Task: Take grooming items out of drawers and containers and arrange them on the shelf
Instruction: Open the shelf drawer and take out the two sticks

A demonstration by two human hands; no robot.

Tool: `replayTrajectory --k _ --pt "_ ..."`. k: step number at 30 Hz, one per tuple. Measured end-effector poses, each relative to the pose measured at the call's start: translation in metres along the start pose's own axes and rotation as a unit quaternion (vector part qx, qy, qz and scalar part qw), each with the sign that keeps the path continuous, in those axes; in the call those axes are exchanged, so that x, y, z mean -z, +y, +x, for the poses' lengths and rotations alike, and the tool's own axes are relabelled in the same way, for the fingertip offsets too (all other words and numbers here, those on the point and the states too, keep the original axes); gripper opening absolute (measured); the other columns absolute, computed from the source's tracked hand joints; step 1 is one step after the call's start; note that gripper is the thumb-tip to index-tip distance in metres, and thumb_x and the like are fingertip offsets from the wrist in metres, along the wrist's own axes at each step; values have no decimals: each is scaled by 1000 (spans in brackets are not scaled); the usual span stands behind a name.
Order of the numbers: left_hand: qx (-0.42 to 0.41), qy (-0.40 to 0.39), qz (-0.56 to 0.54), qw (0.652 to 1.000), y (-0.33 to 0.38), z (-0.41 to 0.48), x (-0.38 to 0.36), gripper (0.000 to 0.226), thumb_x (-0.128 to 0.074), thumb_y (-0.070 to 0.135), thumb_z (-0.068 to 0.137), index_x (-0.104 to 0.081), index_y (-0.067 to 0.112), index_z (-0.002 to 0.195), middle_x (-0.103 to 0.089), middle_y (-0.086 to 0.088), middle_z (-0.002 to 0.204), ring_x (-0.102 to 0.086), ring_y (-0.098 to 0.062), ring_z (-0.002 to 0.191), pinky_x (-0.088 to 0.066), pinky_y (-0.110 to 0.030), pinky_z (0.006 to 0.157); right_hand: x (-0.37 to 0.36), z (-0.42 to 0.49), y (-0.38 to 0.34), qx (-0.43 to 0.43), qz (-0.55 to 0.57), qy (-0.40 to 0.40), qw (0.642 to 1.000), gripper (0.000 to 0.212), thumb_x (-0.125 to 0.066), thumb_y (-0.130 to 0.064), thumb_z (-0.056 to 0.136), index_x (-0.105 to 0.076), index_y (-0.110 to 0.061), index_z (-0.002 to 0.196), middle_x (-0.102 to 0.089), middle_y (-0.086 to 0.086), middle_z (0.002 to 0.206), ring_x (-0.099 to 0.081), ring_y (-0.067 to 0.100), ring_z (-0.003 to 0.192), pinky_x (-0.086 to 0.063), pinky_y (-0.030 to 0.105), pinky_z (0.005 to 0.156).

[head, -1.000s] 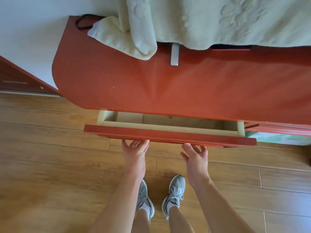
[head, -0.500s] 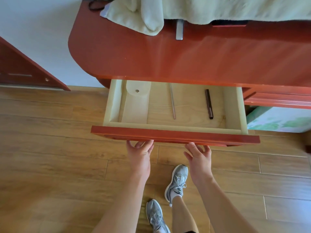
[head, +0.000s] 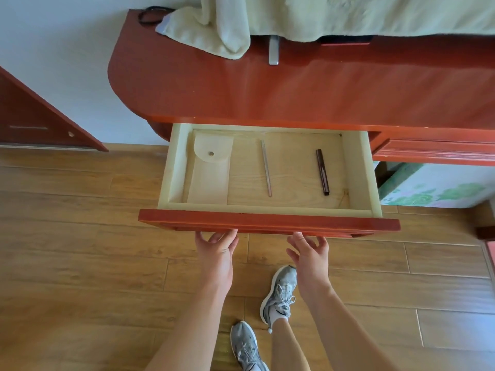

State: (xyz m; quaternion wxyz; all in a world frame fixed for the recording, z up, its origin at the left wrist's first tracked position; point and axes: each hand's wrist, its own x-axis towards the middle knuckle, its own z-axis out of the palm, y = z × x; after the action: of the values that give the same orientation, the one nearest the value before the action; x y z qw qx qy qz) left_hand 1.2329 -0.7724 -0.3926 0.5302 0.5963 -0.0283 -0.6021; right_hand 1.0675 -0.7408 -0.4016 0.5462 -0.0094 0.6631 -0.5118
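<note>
The red-brown dresser's drawer [head: 267, 222] stands pulled far out below the dresser top [head: 294, 97]. Inside its pale wood tray lie a cream snap pouch [head: 211, 172] at the left, a thin silvery stick [head: 266, 167] in the middle and a dark brown pencil-like tube [head: 322, 171] at the right. My left hand [head: 217, 253] reaches up from below with its fingertips hooked under the drawer front. My right hand [head: 310, 253] is just under the front's lower edge, fingers spread and loose, holding nothing.
A pale green towel [head: 214, 25] drapes over the back of the dresser top, with a silver bar [head: 274, 50] and a black cord [head: 147, 14] beside it. A green-patterned box [head: 434, 188] sits under a closed drawer [head: 434, 153] at right. Another red-brown cabinet [head: 40, 116] is at left.
The drawer has slid from barely open to far out, showing the pouch, stick and tube. My right hand's fingers have loosened from the drawer front. I have stepped back.
</note>
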Motion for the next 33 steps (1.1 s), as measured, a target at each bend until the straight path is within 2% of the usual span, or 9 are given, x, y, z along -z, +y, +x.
replayTrajectory --k 5,9,13,18,21,24,26,30,33 --pt "-3 -3 22 1000 0 2 4 100 -71 -8 83 -13 24 157 -65 -16 112 -66 -25 109 -48 -45 104 -1 -1 0 3 -7 7 1000 82 -70 -15 89 -17 -16 152 -62 6 115 -67 21 104 -53 38 91" --pt "-7 -9 46 999 2 2 10 104 -74 -4 80 -10 22 158 -64 -18 115 -65 -26 113 -45 -48 108 0 -5 -2 6 -14 11 1000 88 -73 -19 87 -15 -18 152 -63 3 116 -67 19 104 -53 37 90" --pt "-12 -7 102 995 8 -5 17 107 -81 7 78 -12 28 157 -59 -11 129 -61 -22 118 -44 -46 109 1 -19 -6 8 -37 5 999 92 -77 -26 84 -15 -23 152 -62 1 123 -68 17 103 -54 34 87" --pt "-31 2 186 982 28 -34 21 96 -82 17 80 -21 26 154 -60 -6 125 -62 -18 111 -51 -42 99 3 -51 -18 12 -79 -11 997 92 -78 -28 83 -16 -27 152 -60 0 127 -64 18 109 -54 38 92" --pt "-57 22 256 965 45 -62 22 76 -80 25 82 -37 20 144 -61 0 116 -61 -16 106 -53 -39 92 7 -81 -31 34 -146 -17 989 83 -78 -32 82 -28 -25 148 -62 -3 121 -65 16 106 -53 41 94" --pt "-111 6 312 943 67 -90 19 62 -79 27 82 -46 25 135 -60 2 112 -61 -17 105 -54 -35 84 8 -115 -55 93 -228 -26 969 62 -75 -31 84 -45 -23 137 -64 -7 113 -64 7 99 -50 23 76" --pt "-147 -18 346 926 85 -103 13 57 -78 29 83 -47 31 131 -59 7 112 -61 -13 103 -56 -36 82 3 -130 -74 141 -278 -31 950 53 -75 -31 84 -51 -24 132 -65 -11 108 -63 3 95 -46 16 69" --pt "-207 -47 396 893 120 -114 -11 50 -75 30 86 -48 32 128 -59 11 116 -59 -8 104 -54 -30 87 -19 -143 -115 213 -334 -46 917 47 -76 -32 83 -57 -24 125 -63 -15 105 -60 -1 95 -45 13 72" --pt "-245 -59 444 860 140 -113 -31 52 -72 35 88 -51 29 135 -59 14 125 -56 -5 113 -52 -33 98 -37 -139 -141 253 -367 -57 893 44 -73 -36 85 -55 -28 124 -61 -18 108 -59 -2 99 -46 15 76"
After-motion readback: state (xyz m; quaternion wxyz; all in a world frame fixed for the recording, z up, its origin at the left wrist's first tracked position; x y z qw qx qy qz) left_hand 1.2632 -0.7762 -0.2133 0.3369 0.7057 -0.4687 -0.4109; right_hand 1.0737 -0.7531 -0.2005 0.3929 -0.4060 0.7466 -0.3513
